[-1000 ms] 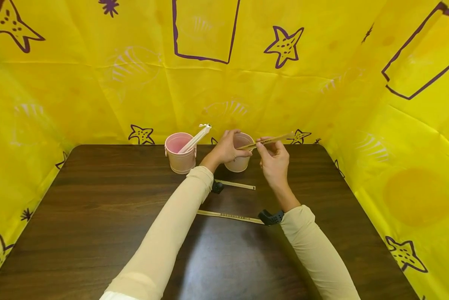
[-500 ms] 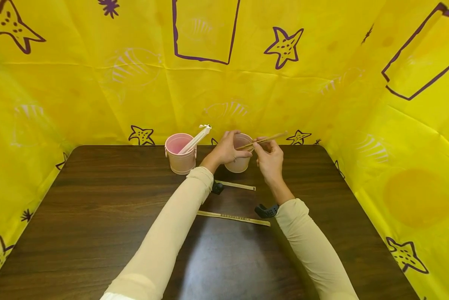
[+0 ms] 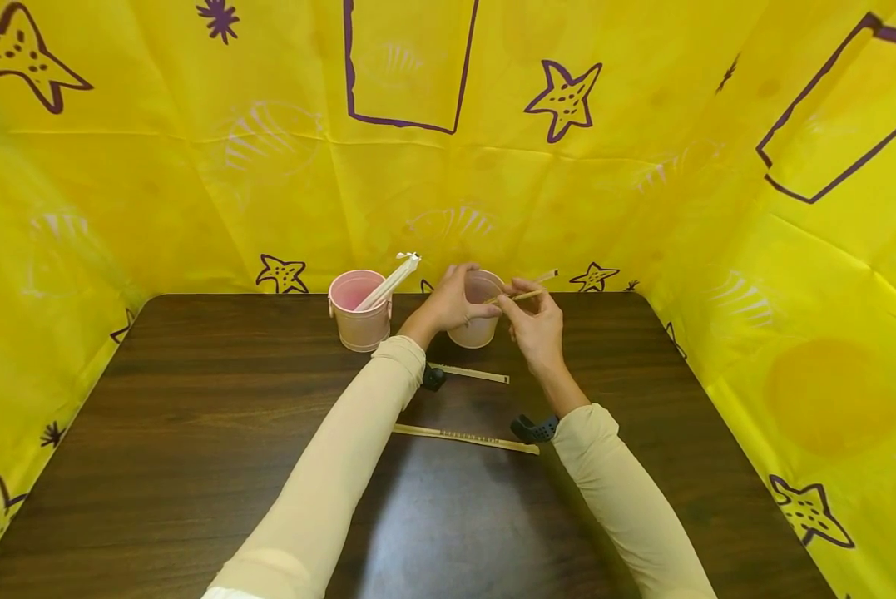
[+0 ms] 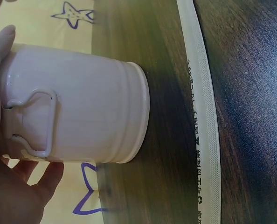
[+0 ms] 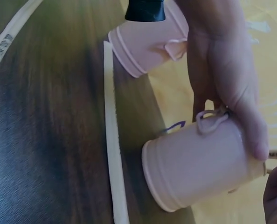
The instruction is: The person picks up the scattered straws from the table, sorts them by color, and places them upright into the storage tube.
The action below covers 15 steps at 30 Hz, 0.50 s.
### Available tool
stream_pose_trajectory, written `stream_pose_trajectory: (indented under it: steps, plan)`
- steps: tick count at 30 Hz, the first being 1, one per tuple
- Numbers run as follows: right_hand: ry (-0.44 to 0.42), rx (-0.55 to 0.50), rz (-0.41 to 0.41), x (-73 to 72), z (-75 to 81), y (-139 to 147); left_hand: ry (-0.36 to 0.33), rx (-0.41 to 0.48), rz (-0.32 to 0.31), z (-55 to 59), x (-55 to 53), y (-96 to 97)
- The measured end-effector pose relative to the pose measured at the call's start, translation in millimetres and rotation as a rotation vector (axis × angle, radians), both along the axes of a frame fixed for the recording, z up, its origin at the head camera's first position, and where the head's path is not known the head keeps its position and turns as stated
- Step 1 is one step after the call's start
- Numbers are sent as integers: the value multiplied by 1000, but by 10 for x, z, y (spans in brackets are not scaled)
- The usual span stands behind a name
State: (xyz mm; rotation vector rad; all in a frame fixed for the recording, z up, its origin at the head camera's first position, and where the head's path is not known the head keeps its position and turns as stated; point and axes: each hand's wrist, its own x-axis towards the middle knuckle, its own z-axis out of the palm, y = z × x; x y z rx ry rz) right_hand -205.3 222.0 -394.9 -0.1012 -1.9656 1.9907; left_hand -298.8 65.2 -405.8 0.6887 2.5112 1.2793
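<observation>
My left hand grips the rim of the right-hand pink bucket, thumb at the near side. In the left wrist view this bucket shows a wire handle. At the bucket's mouth my right hand pinches a thin brown paper-wrapped straw. A second such straw slants out behind the fingers; whether it is also held cannot be told. The straws' lower ends are hidden by the bucket and hands. To the left stands another pink bucket with white wrapped straws leaning in it.
On the dark wooden table lie a short-looking brown wrapped straw and a longer printed one, both partly behind the left arm. A yellow cloth with starfish drawings rises behind the table's back edge.
My right hand has shifted slightly left toward the bucket, and the straws at its fingers have spread apart. The left hand has kept its hold on the rim.
</observation>
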Motion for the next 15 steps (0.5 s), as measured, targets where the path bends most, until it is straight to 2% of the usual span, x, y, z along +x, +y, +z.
stream_pose_trajectory:
  steps: [4, 7, 12, 15]
  plan:
    - [-23, 36, 12, 160, 64, 16, 6, 1, 3, -10, 0, 4]
    - [-49, 54, 1, 261, 46, 65, -2, 12, 0, -19, -3, 9]
    - [-100, 97, 7, 315, -171, 207, -22, 34, 4, -27, -3, 9]
    - [-146, 164, 34, 375, -302, 260, -29, 42, 6, -33, -3, 11]
